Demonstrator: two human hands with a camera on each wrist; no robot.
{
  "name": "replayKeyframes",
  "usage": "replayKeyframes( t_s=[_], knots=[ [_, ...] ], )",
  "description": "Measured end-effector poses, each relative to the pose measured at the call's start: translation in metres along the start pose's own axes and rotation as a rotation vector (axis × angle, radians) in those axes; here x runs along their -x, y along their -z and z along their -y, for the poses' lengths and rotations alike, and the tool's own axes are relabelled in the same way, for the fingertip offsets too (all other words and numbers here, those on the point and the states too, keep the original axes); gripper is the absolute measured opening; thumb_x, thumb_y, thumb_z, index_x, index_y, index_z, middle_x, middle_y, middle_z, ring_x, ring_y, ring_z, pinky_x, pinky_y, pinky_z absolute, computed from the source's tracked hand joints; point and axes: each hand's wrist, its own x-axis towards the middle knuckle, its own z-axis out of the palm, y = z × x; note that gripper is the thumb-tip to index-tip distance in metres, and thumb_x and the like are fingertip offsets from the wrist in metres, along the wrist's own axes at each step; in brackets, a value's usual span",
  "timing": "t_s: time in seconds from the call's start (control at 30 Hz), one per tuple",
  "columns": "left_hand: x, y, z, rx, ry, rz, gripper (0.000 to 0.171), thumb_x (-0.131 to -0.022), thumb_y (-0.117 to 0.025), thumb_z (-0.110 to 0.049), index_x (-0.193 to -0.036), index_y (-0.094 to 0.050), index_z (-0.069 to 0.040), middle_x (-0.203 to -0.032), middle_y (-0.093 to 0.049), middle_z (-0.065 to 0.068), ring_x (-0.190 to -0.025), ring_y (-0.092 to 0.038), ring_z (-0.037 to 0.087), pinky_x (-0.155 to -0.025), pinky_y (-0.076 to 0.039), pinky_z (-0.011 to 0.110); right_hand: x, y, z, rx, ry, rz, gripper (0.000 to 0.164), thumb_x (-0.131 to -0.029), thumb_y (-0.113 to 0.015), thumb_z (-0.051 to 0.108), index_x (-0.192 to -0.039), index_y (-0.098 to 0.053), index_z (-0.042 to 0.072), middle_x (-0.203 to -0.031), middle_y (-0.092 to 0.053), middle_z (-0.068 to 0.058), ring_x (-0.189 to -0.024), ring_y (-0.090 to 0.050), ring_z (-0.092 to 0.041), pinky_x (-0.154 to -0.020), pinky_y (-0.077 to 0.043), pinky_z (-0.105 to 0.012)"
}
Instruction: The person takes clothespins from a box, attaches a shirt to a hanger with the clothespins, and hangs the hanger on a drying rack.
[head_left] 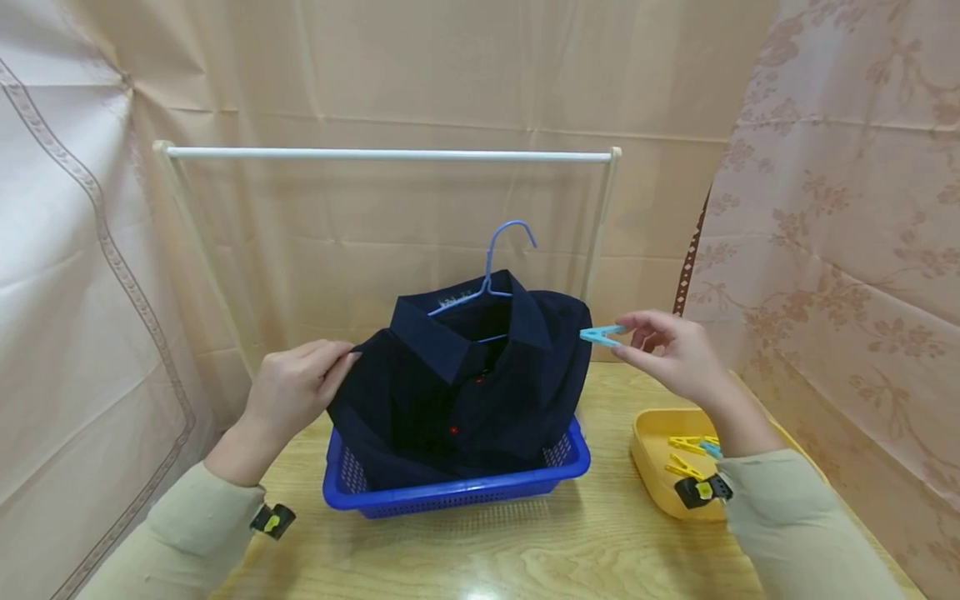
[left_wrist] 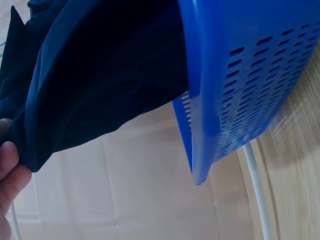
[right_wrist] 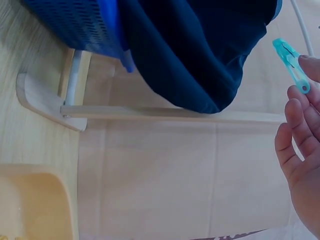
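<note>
A dark navy collared shirt [head_left: 420,400] with red buttons sits bunched in a blue plastic basket [head_left: 457,492]. Inside its collar is a blue hanger [head_left: 489,258], its hook pointing up. My left hand [head_left: 296,396] pinches the shirt's shoulder at the left; the left wrist view shows thumb and fingers [left_wrist: 12,177] on a fold of the cloth. Between thumb and fingertips my right hand [head_left: 671,350] holds a light blue clothespin [head_left: 602,335], its tip right at the shirt's other shoulder in the head view. In the right wrist view the clothespin [right_wrist: 291,65] appears beside the shirt.
Behind the basket stands a clothes rack with a white bar [head_left: 390,155]. A yellow tray [head_left: 652,492] at the right holds several yellow and blue clothespins [head_left: 684,467]. Everything stands on a wood-grain table [head_left: 480,550], with fabric curtains [head_left: 450,75] around it.
</note>
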Motion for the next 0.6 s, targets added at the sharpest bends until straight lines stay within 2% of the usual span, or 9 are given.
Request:
replayKeyframes(
  t_s=[0.13,0.4,0.6],
  knots=[
    [-0.001,0.001,0.0,0.003,0.0,0.005,0.013,-0.083,-0.069,-0.014,-0.09,-0.069,-0.003,-0.081,-0.069,0.01,-0.065,-0.067,0.022,-0.056,-0.055,0.036,-0.005,-0.002,0.004,-0.014,0.043,-0.007,0.03,-0.08,-0.076,0.02,-0.107,-0.065,0.018,-0.082,-0.061,0.008,-0.073,-0.055,-0.008,-0.064,-0.05,-0.019],
    [-0.002,0.003,-0.001,-0.001,0.011,0.015,0.014,-0.082,-0.07,-0.014,-0.092,-0.069,-0.003,-0.082,-0.07,0.01,-0.066,-0.068,0.022,-0.057,-0.056,0.036,-0.013,-0.005,0.015,-0.041,0.046,-0.002,0.029,-0.081,-0.076,0.017,-0.107,-0.066,0.015,-0.083,-0.063,0.007,-0.074,-0.057,-0.009,-0.065,-0.051,-0.021],
    [-0.002,0.005,-0.002,0.001,0.015,0.023,0.015,-0.082,-0.07,-0.014,-0.092,-0.07,-0.003,-0.082,-0.07,0.011,-0.067,-0.068,0.023,-0.057,-0.056,0.036,-0.017,-0.006,0.05,-0.047,0.026,-0.002,0.029,-0.081,-0.074,0.006,-0.108,-0.065,0.002,-0.086,-0.066,-0.005,-0.075,-0.059,-0.016,-0.066,-0.051,-0.022]
  ],
)
